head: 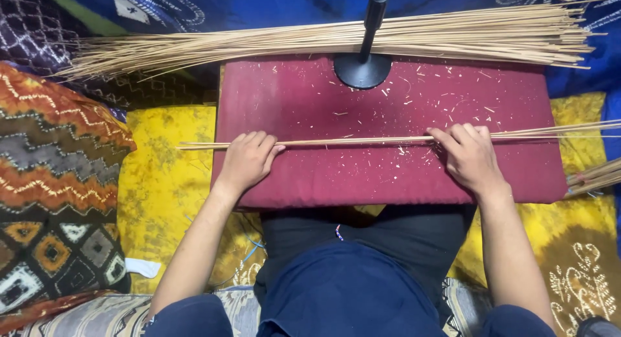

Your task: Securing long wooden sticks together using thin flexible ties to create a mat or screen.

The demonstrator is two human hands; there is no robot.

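Observation:
A thin bunch of long pale bamboo sticks [362,140] lies crosswise on a dark red padded board [388,175] in front of me. My left hand [249,159] rests on the sticks near their left end, fingers curled over them. My right hand [471,154] presses down on the same sticks further right, fingers laid across them. The sticks run past the board's right edge. Small pale shavings dot the red surface.
A thick pile of similar sticks [323,43] lies along the board's far edge. A black round-based stand [363,68] rises from the board's far middle. More sticks [595,176] poke in at right. Patterned cushions [52,182] sit at left, over yellow cloth [168,182].

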